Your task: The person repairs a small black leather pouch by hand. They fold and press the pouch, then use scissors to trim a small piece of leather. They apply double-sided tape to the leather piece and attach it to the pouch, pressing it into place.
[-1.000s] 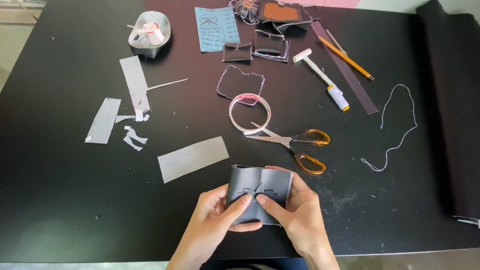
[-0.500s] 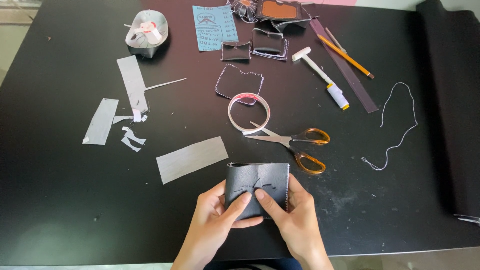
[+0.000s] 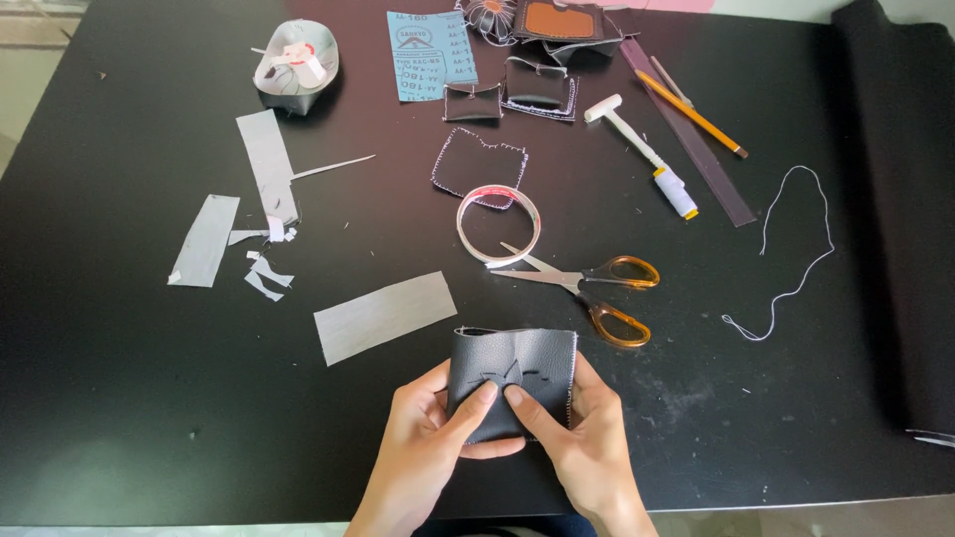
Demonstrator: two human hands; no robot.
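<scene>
Both hands, left hand (image 3: 430, 452) and right hand (image 3: 582, 447), grasp a stitched black leather piece (image 3: 514, 376) above the counter (image 3: 149, 398); orange-handled scissors (image 3: 587, 288) at one o'clock; grey tape strip (image 3: 385, 316) at ten.

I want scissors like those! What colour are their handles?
Orange, see-through handles on the scissors, clearest in the head view.

— Can you see the whole dark leather piece (image 3: 517, 373)?

— No. Its lower edge is covered by both thumbs, and the fingers (image 3: 438, 383) of the left hand (image 3: 428, 452) go round behind it. Same with the right hand (image 3: 587, 447).

— And the wrists?

— Cut off at the bottom edge. At the top, the brown leather patch (image 3: 550, 18) and the wire thing (image 3: 490, 12) beside it are cropped too.

— The black roll (image 3: 900, 199) on the right?

— It runs out of view.
</scene>
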